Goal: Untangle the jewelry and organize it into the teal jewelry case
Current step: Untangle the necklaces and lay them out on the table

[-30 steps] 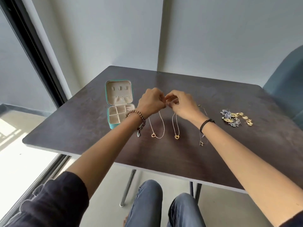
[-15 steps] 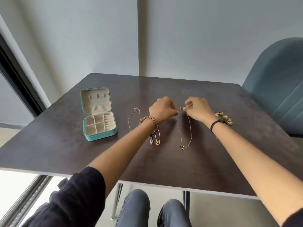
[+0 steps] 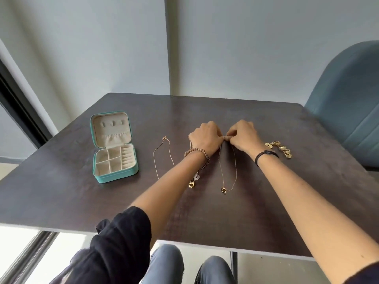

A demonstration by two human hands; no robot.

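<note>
Three thin gold necklaces lie lengthwise on the dark table (image 3: 205, 218). My left hand (image 3: 206, 137) and my right hand (image 3: 243, 136) meet at the far end of the ring-pendant necklace (image 3: 224, 189), both pinching its clasp. A heart-pendant necklace (image 3: 191, 184) runs under my left wrist, mostly hidden. Another necklace (image 3: 155, 160) lies loose to the left. The teal jewelry case (image 3: 114, 175) stands open at the left, its cream compartments bare.
Several gold rings and earrings (image 3: 284, 149) sit behind my right wrist. A blue chair (image 3: 346, 111) stands at the table's right edge. A window frame runs along the left. My knees show below the near table edge.
My hands have come together again at the clasp of the ring-pendant necklace. The view has shifted so the case sits farther left.
</note>
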